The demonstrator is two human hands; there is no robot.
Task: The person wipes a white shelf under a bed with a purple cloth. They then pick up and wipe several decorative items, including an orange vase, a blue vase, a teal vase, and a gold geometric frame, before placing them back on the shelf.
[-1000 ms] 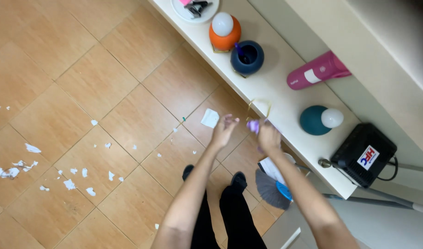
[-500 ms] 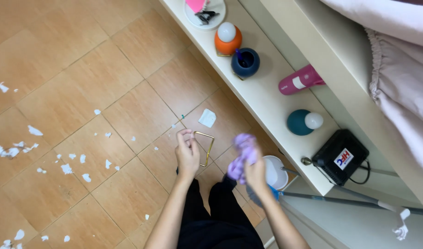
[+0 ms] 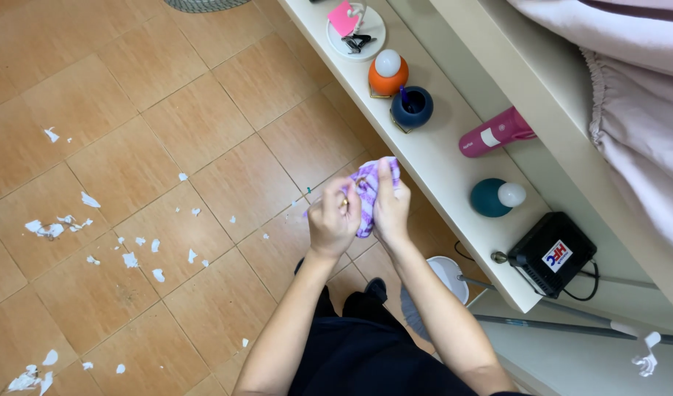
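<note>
Two hands squeeze a purple cloth above a tiled floor.

The left hand point(image 3: 334, 218) is curled shut around one side of the purple cloth point(image 3: 368, 192), and the right hand point(image 3: 390, 207) is pressed flat on the other side, fingers wrapped over it, so most of the cloth is hidden between them. The hands are held up in front of the person's body, just beside the edge of a long white shelf point(image 3: 443, 158). On the shelf stand an orange pot with a white ball point(image 3: 388, 73), a dark blue pot point(image 3: 412, 107), a pink bottle lying down point(image 3: 495, 134), a teal pot with a white ball point(image 3: 495, 197) and a black box with a cord point(image 3: 553, 253). Small white paper scraps point(image 3: 142, 253) lie all over the brown floor tiles point(image 3: 204, 125). A pale sheet point(image 3: 630, 110) hangs at the right.
</note>
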